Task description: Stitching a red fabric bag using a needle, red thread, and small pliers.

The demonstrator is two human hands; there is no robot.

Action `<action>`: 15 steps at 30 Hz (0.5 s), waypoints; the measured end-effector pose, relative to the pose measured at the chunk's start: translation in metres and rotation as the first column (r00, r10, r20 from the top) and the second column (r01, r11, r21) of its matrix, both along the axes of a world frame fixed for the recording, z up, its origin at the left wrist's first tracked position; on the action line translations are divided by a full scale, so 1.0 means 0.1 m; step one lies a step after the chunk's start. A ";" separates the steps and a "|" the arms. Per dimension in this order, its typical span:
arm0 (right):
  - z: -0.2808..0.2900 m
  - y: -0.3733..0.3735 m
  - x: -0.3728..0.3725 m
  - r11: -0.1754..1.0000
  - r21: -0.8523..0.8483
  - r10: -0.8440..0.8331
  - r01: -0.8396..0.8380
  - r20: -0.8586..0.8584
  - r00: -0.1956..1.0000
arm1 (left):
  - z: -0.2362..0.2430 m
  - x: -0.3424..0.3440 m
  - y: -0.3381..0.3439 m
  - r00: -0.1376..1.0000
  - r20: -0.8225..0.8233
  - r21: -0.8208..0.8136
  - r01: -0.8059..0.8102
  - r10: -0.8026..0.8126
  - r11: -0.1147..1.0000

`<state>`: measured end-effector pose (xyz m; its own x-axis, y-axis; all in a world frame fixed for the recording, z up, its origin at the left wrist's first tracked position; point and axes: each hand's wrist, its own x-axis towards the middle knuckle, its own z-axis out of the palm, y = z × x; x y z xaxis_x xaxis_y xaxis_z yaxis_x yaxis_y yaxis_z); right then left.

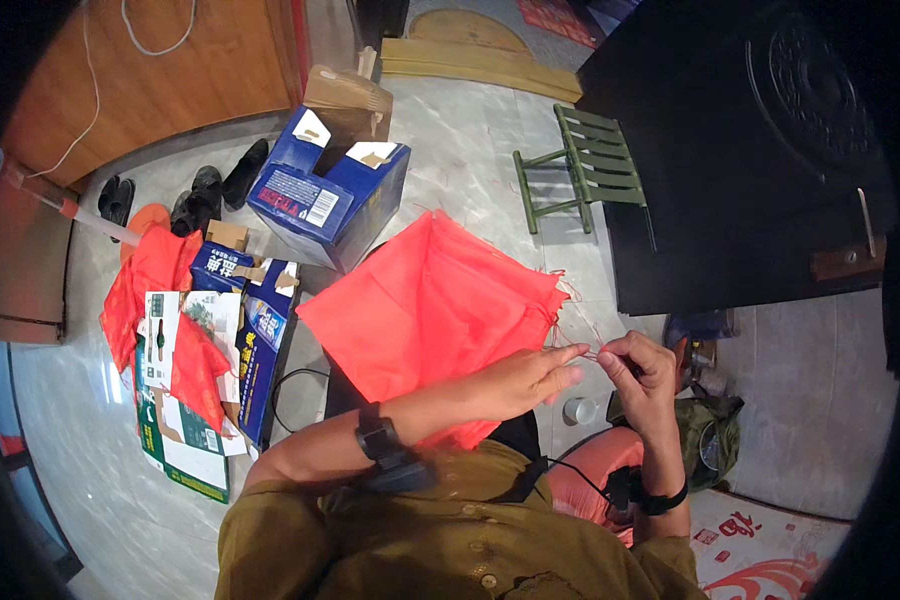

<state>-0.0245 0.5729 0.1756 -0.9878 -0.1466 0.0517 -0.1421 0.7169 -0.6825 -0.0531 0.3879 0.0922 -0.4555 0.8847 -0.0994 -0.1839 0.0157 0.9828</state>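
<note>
The red cloth lies spread over the seated person's lap in the near middle of the room, its far corner pointing away toward the blue box. The left forearm crosses its near part. At the cloth's right edge, the right hand is pinching a thin red thread between thumb and forefinger. The left hand reaches across with fingers stretched toward that same thread; whether it grips the thread or only steadies it, I can't tell from here.

I'd judge the work on this piece to be partway along. The cloth is opened out and one thread is in the fingers, but more loose strands hang along the right edge, so that edge doesn't look finished. I see no knot I could be sure of.

Off to the left, more red cloth and a smaller red piece lie on flattened cartons, beyond both hands' reach. Whether those are done or waiting, nothing shows. A clear cup stands near the hands, and a green folding stool farther off, right of the box.
</note>
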 end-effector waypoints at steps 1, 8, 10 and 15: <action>-0.01 0.00 -0.01 1.000 0.021 0.017 -0.016 -0.019 1.000 | 0.00 0.00 0.02 0.999 -0.015 0.026 -0.052 0.052 0.998; -0.01 0.02 0.02 0.998 0.042 0.039 -0.037 -0.035 0.999 | -0.12 0.06 0.10 0.976 0.113 0.171 -0.204 0.186 0.964; -0.01 0.01 0.01 0.998 0.027 0.062 -0.061 -0.040 0.997 | -0.09 0.02 0.09 0.978 0.115 0.155 -0.192 0.175 0.969; -0.02 0.01 -0.01 0.996 0.016 0.085 -0.085 -0.042 0.995 | -0.13 0.03 0.14 0.954 -0.006 0.247 -0.289 0.299 0.925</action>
<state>-0.0250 0.5734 0.1733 -0.9687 -0.2310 0.0905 -0.2315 0.7104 -0.6646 -0.0505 0.4022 0.0792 -0.6979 0.7052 0.1253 -0.1019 -0.2709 0.9572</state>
